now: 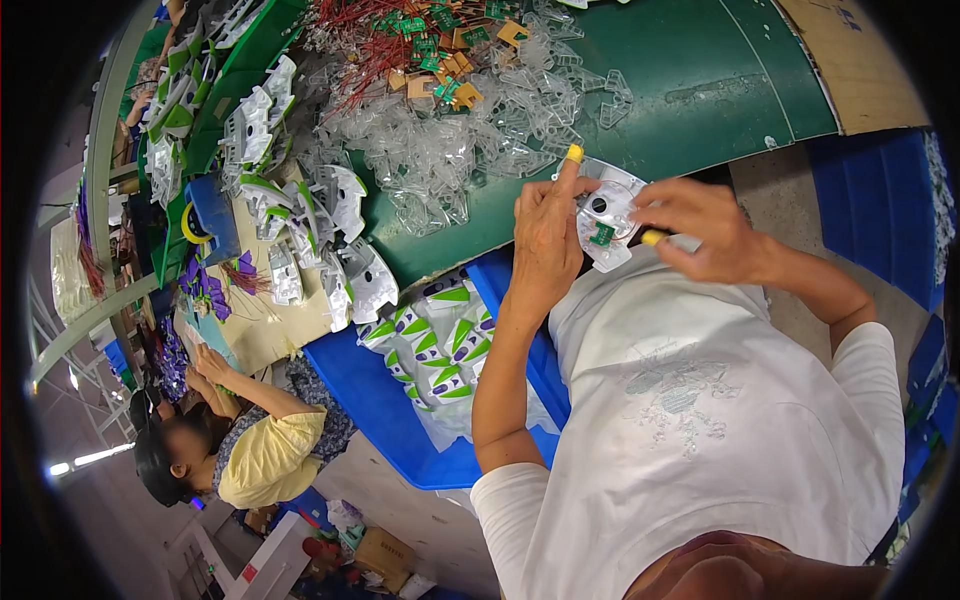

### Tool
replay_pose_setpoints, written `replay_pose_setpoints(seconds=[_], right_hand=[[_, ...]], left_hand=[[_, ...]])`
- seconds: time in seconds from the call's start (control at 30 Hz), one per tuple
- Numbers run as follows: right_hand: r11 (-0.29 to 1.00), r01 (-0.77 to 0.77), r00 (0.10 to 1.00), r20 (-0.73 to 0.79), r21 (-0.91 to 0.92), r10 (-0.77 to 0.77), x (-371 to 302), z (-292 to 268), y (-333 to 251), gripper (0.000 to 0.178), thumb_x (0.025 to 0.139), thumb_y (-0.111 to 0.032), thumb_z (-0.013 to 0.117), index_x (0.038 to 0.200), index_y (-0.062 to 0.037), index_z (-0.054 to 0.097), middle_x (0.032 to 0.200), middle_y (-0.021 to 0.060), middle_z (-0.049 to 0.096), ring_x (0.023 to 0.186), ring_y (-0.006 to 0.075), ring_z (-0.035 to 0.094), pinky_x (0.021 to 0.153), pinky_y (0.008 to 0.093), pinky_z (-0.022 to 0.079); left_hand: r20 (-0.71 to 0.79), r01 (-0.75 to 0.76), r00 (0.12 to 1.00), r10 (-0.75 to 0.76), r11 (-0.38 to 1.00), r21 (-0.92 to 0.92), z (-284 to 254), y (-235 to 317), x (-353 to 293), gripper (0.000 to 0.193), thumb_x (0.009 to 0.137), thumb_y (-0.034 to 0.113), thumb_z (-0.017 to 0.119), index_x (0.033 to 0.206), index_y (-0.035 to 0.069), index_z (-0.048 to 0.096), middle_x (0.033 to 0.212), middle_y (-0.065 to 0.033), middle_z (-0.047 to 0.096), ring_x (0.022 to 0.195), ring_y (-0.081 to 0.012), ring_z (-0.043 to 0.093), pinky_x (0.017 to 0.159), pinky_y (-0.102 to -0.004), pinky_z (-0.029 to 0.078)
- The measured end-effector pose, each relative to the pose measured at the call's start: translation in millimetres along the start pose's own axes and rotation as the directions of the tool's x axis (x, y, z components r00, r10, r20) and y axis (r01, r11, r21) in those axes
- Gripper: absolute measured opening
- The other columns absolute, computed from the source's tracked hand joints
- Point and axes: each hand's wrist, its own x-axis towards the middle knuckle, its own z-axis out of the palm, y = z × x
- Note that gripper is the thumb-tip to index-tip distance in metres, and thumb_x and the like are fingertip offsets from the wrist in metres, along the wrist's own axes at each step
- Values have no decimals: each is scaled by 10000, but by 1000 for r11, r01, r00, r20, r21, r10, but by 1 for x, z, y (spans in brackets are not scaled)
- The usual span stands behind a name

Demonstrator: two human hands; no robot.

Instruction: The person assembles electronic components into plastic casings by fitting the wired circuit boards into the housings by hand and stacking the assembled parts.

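Observation:
My left hand (546, 238) holds a white plastic shell (622, 192) with a dark round hole, in front of my body at the bench edge. A small green circuit board (602, 234) lies inside the shell's lower part. The left index finger, with a yellow finger cot at its tip, points up past the shell. My right hand (708, 232) is at the shell's right edge, fingers half bent, thumb apart from them and also yellow-tipped. I see nothing between those fingers. Whether they touch the shell I cannot tell.
Clear plastic parts (420, 165), red wires and green boards (425, 45) heap on the green bench (690, 90). White-and-green shells (345, 270) pile at left. A blue crate (400, 455) holds bagged white-green parts. A co-worker in yellow (272, 455) works at far left.

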Motion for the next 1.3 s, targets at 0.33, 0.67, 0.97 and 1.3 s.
replay_pose_setpoints(seconds=[0.33,0.67,0.97,1.3], right_hand=[[884,-439,897,128,158,423,-16,1,21,274,846,-1,596,1108,-7,518,684,55,593,575,100,571,535,254,455],[889,-366,683,-569,277,458,86,-36,136,155,851,-55,610,997,-18,576,672,10,602,594,42,507,536,240,411],[896,-442,621,-734,-38,275,116,-21,179,194,854,-115,655,1031,-52,609,585,44,566,504,148,530,506,324,424],[992,-8,977,-211,-129,-20,177,21,94,110,838,-85,687,925,-22,670,814,51,633,647,134,614,582,284,485]], left_hand=[[-128,98,984,-121,979,-178,-4,13,-3,458,887,-55,562,1340,-12,508,1060,-102,698,932,-256,566,849,-354,458],[-157,227,948,-276,935,-272,-3,12,-21,318,882,-4,657,1198,8,622,999,-87,699,862,-136,628,790,-273,506],[-149,153,974,-173,978,-140,10,7,-9,210,852,23,677,1061,-1,670,869,-91,695,761,-238,635,700,-346,475],[-243,164,949,-199,974,-159,7,-2,6,139,821,8,703,957,-10,680,783,-109,665,645,-250,617,589,-326,481]])
